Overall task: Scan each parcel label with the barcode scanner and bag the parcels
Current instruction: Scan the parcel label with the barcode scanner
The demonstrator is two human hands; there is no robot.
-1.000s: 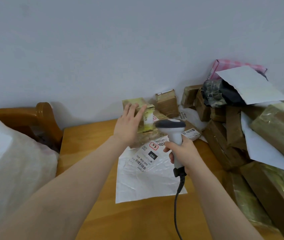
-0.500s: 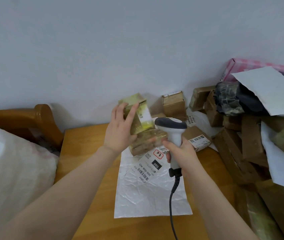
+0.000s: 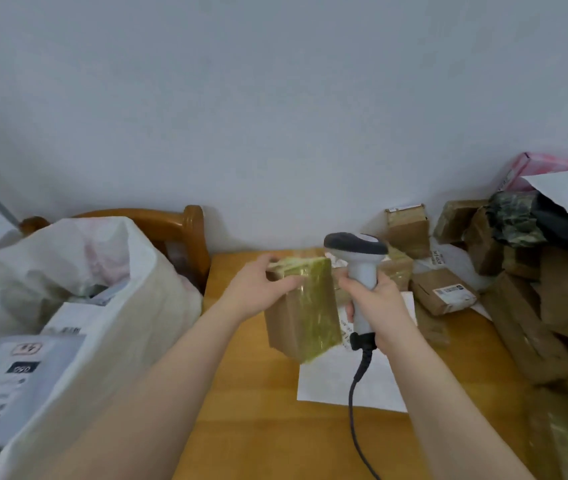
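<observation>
Nearest, at left: one big white bag (image 3: 130, 306), with one labelled mailer (image 3: 19, 382) at its near side; on the wooden table (image 3: 251, 403), one flat white mailer (image 3: 338, 386); above it, two hands: left hand (image 3: 258, 289) gripping one tape-wrapped brown parcel (image 3: 303, 317) by its top end, right hand (image 3: 376, 306) wrapped round the handle of one corded barcode scanner (image 3: 360, 265), just beside the parcel; farther right, a heap of brown parcels (image 3: 525, 323), too jumbled to count; behind, one wooden chair (image 3: 189, 233).
</observation>
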